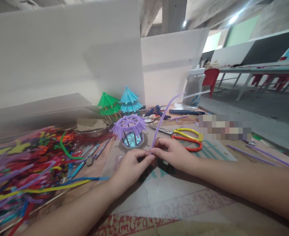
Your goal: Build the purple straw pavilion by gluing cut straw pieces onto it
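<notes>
A purple pipe cleaner (162,119) rises in a curve from between my hands. My left hand (136,162) pinches its lower end, thumb and fingertips together. My right hand (171,152) grips it just beside the left, the fingertips nearly touching. Behind my hands stands a small purple-roofed pavilion (131,126) on a light blue octagonal base, its roof an open frame in the middle. Farther back are a green pavilion (107,103) and a blue two-tiered one (129,100). Scissors (187,139) with yellow and orange handles lie behind my right hand.
Many coloured pipe cleaners (19,170) are heaped at the left, beside several pens (81,164). A glue gun (156,112), a dark blue tool (186,112) and a clear bottle (193,88) are at the back. Purple strips (253,154) lie at the right.
</notes>
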`<state>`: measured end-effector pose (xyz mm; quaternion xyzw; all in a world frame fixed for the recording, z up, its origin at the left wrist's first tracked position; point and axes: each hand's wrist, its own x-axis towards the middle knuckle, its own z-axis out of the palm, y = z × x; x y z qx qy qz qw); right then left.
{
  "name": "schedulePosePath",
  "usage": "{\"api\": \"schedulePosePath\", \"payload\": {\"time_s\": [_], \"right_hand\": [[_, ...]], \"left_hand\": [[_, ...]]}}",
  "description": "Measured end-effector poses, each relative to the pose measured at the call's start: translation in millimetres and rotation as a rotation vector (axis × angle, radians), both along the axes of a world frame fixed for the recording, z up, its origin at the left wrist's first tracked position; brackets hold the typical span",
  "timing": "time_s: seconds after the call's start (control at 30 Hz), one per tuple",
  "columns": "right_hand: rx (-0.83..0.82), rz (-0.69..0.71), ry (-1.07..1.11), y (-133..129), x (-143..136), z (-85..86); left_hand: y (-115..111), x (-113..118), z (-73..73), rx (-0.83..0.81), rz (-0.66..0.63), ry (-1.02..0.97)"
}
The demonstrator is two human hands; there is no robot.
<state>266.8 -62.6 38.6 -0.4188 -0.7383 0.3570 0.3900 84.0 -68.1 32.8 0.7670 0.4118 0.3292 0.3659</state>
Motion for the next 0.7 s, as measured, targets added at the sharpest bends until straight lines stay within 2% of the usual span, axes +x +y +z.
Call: {"api": "schedulePosePath", "payload": {"time_s": [0.17,0.3,0.47,0.7], "right_hand": [[-0.171,0.061,0.173,2.4,-1.7,-2.3],[-0.169,0.059,0.204,3.9,-1.6,-3.8],[-0.137,0.04,0.162,4.4,-0.7,-4.4],[0.07,-0.022,-0.086,-1.4,0.5,0.0]], "left_hand": [[3.0,-1.4,-3.5,-0.131,-0.05,-0.173],[5.4,-2.6,-4.4,-0.221,-0.108,-0.285],[4.0,-2.2,-0.1,-0.167,-0.074,-0.163],[1.7,-0.9,-2.1,-0.081,-0.011,-0.039]]}}
